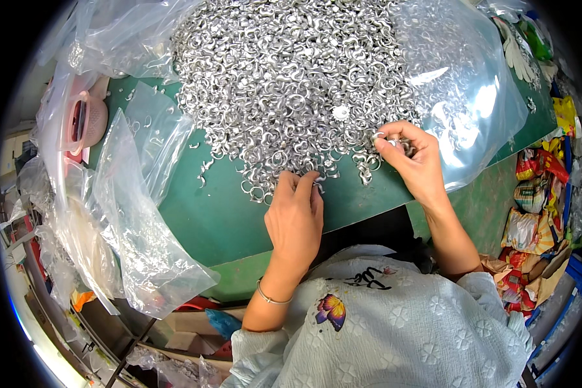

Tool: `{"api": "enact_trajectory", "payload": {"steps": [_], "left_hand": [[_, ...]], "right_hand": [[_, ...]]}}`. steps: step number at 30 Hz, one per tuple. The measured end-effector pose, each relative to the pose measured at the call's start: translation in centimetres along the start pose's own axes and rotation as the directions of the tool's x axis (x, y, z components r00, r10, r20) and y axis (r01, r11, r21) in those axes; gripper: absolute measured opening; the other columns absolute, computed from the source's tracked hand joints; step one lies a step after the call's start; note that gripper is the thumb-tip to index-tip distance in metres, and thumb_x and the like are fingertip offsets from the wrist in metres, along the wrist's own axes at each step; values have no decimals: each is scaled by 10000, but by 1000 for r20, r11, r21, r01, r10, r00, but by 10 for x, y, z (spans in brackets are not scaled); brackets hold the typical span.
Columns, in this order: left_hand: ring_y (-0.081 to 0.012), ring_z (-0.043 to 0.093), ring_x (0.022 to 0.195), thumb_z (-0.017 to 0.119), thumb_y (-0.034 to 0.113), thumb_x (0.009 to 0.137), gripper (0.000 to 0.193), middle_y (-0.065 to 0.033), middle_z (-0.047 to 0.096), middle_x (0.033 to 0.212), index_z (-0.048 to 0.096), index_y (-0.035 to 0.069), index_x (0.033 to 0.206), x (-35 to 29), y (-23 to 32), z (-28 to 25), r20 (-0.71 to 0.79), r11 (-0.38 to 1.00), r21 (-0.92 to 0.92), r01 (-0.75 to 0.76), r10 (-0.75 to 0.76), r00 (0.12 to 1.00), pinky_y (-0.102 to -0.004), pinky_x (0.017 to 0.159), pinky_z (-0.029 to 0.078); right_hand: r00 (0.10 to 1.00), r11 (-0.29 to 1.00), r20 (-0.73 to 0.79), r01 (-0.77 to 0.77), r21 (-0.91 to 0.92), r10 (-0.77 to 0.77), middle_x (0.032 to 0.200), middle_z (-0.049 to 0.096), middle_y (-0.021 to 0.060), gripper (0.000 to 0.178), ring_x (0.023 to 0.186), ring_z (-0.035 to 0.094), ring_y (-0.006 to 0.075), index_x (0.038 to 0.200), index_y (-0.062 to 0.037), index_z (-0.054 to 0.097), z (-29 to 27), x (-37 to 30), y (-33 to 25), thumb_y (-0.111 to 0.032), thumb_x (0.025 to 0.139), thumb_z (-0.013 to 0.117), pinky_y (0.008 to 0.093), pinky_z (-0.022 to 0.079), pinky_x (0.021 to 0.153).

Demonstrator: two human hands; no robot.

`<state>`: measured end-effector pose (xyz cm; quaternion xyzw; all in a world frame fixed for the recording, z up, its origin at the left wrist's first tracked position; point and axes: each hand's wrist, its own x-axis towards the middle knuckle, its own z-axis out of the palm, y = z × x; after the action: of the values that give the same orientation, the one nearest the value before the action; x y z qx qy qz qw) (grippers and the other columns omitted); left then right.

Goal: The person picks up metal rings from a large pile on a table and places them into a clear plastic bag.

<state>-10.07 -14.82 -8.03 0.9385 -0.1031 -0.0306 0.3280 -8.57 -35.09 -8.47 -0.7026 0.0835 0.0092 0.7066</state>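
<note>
A big heap of small silver metal rings and hooks (284, 77) lies on a green table (226, 220), partly on a clear plastic sheet. My left hand (295, 216) rests palm down at the heap's near edge, its fingertips pinching a small metal piece. My right hand (410, 158) is at the heap's right edge, fingers closed around several small metal rings.
Crumpled clear plastic bags (119, 213) hang over the table's left side, with a pink basket (84, 123) behind them. Colourful snack wrappers (530, 207) pile up at the right. Cardboard boxes (187, 326) sit below the table's front edge.
</note>
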Motion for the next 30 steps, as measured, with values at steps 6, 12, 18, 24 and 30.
{"api": "enact_trajectory", "payload": {"steps": [6, 12, 18, 24, 30], "left_hand": [[-281, 559, 677, 639, 56, 789, 138, -89, 503, 822, 606, 51, 924, 1, -2, -1, -1, 1000, 21, -8, 8, 1000, -384, 544, 439], [-285, 557, 679, 682, 92, 776, 134, -91, 501, 811, 595, 66, 874, 2, -6, -3, -5, 1000, 4, -8, 8, 1000, -376, 558, 443], [-179, 506, 623, 664, 0, 781, 102, -46, 481, 757, 592, 43, 839, 4, -13, -2, -65, 904, -426, 44, -79, 995, -304, 532, 414], [-116, 432, 697, 525, 94, 878, 100, -50, 476, 840, 544, 2, 910, 9, -20, -18, 318, -281, -919, 277, -111, 942, -230, 545, 346], [-115, 454, 638, 549, 80, 875, 104, -60, 527, 749, 580, -19, 884, 5, -7, -7, 368, -73, -930, 361, -240, 898, -253, 526, 361]], "right_hand": [[984, 950, -86, 126, -286, -156, 642, 446, -77, 78, 542, 325, 10, 866, -25, 616, 1, -4, -12, -47, 801, 655, 185, 238, 476], [906, 695, 408, -364, 620, 111, 725, 540, 14, 113, 507, 401, 57, 869, -12, 583, -16, -8, -15, -123, 870, 564, 213, 264, 423], [963, 847, 259, 196, -494, -72, 681, 591, 42, 157, 522, 541, 201, 948, -70, 666, -4, -28, -9, -132, 803, 669, 327, 410, 462], [905, 484, 361, 425, -765, -223, 678, 549, 48, 183, 545, 554, 243, 936, -97, 673, 0, -32, 1, -120, 757, 703, 343, 444, 485], [952, 845, 51, 291, -449, -302, 706, 609, 49, 50, 544, 525, 97, 860, -16, 665, -6, -23, 4, -39, 818, 651, 219, 403, 499]]}}
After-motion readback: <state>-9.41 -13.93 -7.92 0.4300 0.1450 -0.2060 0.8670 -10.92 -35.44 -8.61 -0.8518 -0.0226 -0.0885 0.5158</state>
